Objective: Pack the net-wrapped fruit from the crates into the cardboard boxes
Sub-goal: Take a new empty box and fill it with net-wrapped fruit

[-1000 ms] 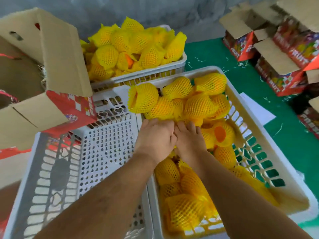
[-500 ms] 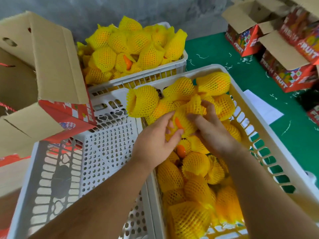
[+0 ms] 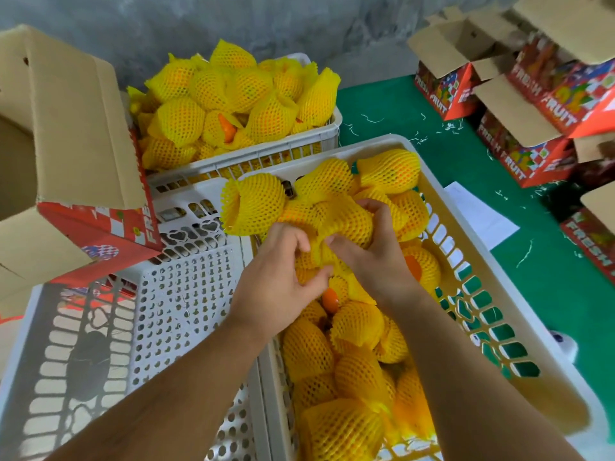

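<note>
Fingers (image 3: 376, 211) of both hands pinch one netted fruit (image 3: 346, 224) mid-crate (image 3: 442, 194), rims well apart.

Both hands (image 3: 281, 277) (image 3: 372, 251) curled, gripping

Both forearms are bare to the frame edge, with no sleeves, gloves or jewellery visible.

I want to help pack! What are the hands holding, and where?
Both hold one net-wrapped fruit: right hand around its body, left hand pinching the net's loose end.
</note>
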The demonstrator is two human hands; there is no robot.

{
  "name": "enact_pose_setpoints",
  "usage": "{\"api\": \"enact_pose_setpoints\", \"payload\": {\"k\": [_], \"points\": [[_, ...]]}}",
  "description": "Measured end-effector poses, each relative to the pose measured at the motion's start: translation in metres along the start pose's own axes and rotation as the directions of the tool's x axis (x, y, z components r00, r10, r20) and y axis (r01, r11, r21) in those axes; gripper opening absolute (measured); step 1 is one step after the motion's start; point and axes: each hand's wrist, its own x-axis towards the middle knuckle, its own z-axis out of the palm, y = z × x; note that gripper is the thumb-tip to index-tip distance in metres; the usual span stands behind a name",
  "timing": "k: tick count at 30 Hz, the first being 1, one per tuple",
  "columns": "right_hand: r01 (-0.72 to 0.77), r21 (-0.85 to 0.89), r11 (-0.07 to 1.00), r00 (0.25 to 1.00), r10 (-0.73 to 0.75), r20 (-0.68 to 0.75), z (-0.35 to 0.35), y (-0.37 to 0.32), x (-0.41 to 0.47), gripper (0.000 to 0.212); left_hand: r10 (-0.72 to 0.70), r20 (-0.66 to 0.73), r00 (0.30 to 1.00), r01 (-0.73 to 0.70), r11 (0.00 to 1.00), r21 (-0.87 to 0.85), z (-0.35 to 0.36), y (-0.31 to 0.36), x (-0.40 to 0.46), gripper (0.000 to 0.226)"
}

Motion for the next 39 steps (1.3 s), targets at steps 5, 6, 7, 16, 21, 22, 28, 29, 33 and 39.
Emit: {"api": "enact_pose_setpoints", "payload": {"k": [5,6,7,16,21,22,28,29,33,39], "points": [[-0.204,-0.028,0.979,0.956,0.205,0.212,0.006,0.001,-0.006,0.079,0.048,0.150,0.988,-0.062,0.994,0.089,0.002,-0.002,0.002,0.106],[-0.215,-0.044,0.976,0.952,0.219,0.216,0.007,0.000,-0.007,0.085,0.046,0.136,0.990,-0.055,0.997,0.058,0.002,-0.003,0.002,0.096],[-0.171,-0.078,0.982,0.967,0.182,0.180,0.008,0.001,-0.007,0.087,0.024,0.104,0.994,-0.026,0.999,0.020,0.001,-0.005,0.003,0.086],[-0.014,-0.991,0.136,0.969,-0.241,-0.047,-0.014,0.030,0.006,0.093,-0.140,0.009,0.990,0.140,0.987,-0.072,0.002,-0.005,0.002,0.078],[-0.202,-0.978,0.050,0.927,-0.312,-0.207,-0.016,0.035,0.010,0.095,-0.187,0.041,0.981,0.190,0.979,-0.073,0.002,-0.002,0.002,0.081],[-0.220,-0.974,0.060,0.921,-0.316,-0.228,-0.019,0.034,0.011,0.088,-0.189,0.043,0.981,0.191,0.979,-0.068,0.002,-0.002,0.002,0.082],[-0.155,-0.958,0.241,0.888,-0.392,-0.242,-0.036,0.023,0.010,0.094,-0.194,0.051,0.980,0.198,0.976,-0.088,0.000,0.000,0.003,0.077],[-0.131,-0.941,0.313,0.893,-0.375,-0.249,-0.039,0.019,0.008,0.093,-0.196,0.056,0.979,0.201,0.975,-0.100,0.000,0.001,0.003,0.077],[-0.081,-0.780,0.621,0.917,-0.261,-0.302,-0.038,-0.001,-0.020,0.085,-0.174,0.077,0.982,0.186,0.964,-0.188,-0.008,0.003,-0.001,0.077],[-0.036,-0.370,0.928,0.970,-0.057,-0.237,0.035,-0.037,-0.088,0.025,-0.043,0.129,0.991,0.108,0.830,-0.547,-0.042,0.004,-0.052,0.076]]}}
